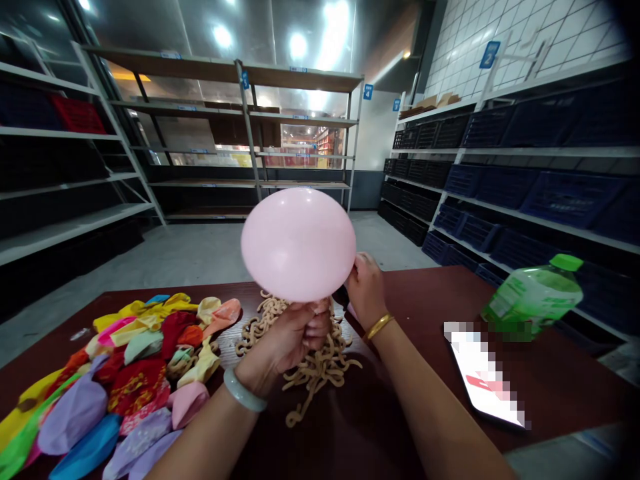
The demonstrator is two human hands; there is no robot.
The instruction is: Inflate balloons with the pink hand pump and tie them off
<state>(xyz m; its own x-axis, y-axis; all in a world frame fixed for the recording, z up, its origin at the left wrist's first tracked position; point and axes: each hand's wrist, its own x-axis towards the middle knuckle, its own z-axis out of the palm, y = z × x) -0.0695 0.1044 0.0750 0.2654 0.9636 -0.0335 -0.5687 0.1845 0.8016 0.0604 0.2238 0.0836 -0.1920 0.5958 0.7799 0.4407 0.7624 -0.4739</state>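
An inflated pink balloon (299, 243) stands up in front of me, above the table. My left hand (301, 333), with a pale bangle at the wrist, is closed around the balloon's neck at its underside; the neck itself is hidden by the fingers. My right hand (366, 288), wearing a gold bracelet, is at the balloon's lower right edge with its fingers curled. Whatever those fingers hold is hidden; something dark and something pinkish show below them. Under and around my left hand lies a heap of tan, curly, cord-like pieces (320, 373).
Many-coloured limp balloons (145, 373) are piled on the left of the dark red table (410, 313). A phone (480, 373) with a lit screen and a green-capped bottle (537, 293) are at the right. Shelves (300, 83) and dark crates (565, 193) stand beyond.
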